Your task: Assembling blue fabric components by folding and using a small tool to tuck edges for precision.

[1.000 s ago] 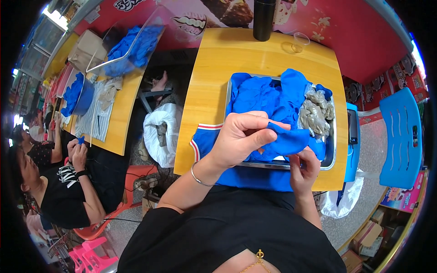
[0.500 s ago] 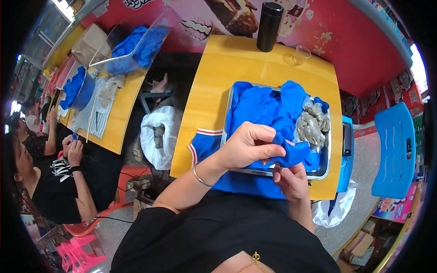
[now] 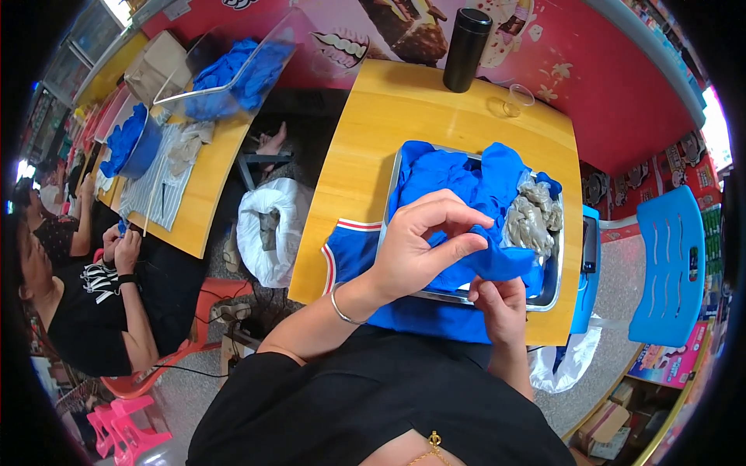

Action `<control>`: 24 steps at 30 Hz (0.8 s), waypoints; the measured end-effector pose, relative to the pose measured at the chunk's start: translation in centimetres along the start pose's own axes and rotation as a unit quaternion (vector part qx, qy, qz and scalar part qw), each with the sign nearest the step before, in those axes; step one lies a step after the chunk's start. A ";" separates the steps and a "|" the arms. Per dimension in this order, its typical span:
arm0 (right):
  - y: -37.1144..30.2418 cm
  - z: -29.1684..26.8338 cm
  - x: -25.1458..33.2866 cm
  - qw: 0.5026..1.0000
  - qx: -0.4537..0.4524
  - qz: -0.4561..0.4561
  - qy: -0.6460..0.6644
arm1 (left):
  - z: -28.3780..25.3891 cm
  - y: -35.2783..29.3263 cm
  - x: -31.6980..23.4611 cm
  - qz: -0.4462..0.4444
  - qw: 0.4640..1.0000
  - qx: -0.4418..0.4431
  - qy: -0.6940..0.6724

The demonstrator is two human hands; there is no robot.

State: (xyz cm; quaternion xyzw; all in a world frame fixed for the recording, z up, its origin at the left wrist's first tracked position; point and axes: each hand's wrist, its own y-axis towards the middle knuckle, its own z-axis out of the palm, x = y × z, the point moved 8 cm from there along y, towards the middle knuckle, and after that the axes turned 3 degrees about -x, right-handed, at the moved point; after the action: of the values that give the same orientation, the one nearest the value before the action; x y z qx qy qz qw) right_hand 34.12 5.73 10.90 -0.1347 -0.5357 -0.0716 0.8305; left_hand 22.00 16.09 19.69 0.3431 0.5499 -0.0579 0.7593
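Observation:
Between the thumb and forefinger of my left hand [image 3: 416,247] I pinch a small piece of blue cloth [image 3: 507,262], which spreads out to the right. Just below it is my right hand [image 3: 501,307], its thumb and fingers curled together close to the cloth's lower edge; what they hold, if anything, is too small to make out. Under both hands stands a metal tray [image 3: 553,289] heaped with blue cloth pieces [image 3: 439,177]. A bundle of greyish-beige, crumpled thin material [image 3: 535,216] lies at the tray's right side.
A blue garment with red-and-white trim [image 3: 350,247] lies left of the tray on the yellow table [image 3: 353,147]. A black flask [image 3: 468,50] and clear cup [image 3: 516,101] stand at the back. White bags [image 3: 264,202], a blue chair [image 3: 668,268] and a seated person [image 3: 101,303] are around.
My left hand has lifted slightly and its fingers are bent higher over the blue cloth. The cloth's free end has shifted a little right. My right hand stays just beneath it.

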 end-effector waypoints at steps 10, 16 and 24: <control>-0.5 -0.6 2.3 0.956 -0.068 -0.231 -0.168 | 0.7 -0.2 0.9 -0.094 0.993 0.007 -0.076; -0.7 -0.4 2.3 0.961 -0.061 -0.217 -0.158 | 1.4 -0.4 1.3 -0.117 0.980 0.052 -0.153; -0.1 0.3 0.2 0.993 0.113 -0.028 -0.012 | 1.6 -0.4 0.5 -0.075 0.985 0.096 -0.119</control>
State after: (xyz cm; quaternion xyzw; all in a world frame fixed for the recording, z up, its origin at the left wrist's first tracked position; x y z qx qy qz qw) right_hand 33.94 5.74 11.16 -0.0256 -0.5539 -0.0323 0.8316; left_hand 23.30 15.02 19.31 0.3627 0.4720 -0.2077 0.7763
